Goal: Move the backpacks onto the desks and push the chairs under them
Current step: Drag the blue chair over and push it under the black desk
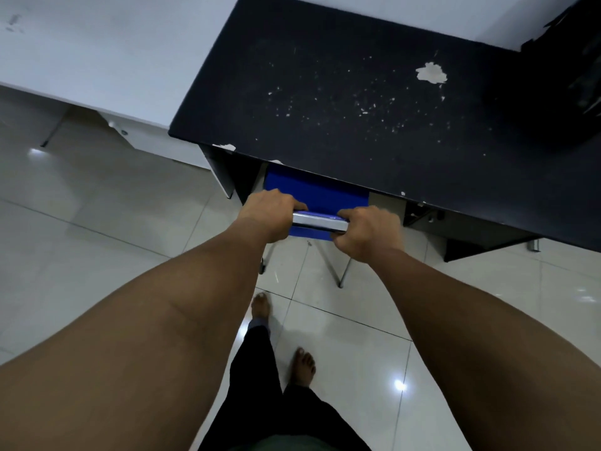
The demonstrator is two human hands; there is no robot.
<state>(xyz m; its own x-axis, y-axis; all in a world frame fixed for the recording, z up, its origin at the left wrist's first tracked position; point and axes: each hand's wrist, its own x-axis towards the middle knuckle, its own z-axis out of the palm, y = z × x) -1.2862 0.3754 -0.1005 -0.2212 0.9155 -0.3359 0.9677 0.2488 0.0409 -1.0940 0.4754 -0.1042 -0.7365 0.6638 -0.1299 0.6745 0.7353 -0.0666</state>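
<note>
Blue-seated metal-framed chair (317,193), partly under black chipped desk surface (357,109).
Left hand (271,214) and right hand (367,232): fingers clenched round the chair's chrome top rail (320,222); dark backpack (566,70) on surface's far-right corner.

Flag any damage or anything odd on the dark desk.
The black desk is worn: a pale patch of missing surface near its far right, scattered white flecks across the middle, and chips along the front-left edge.

Head view, steeply down, near
</note>
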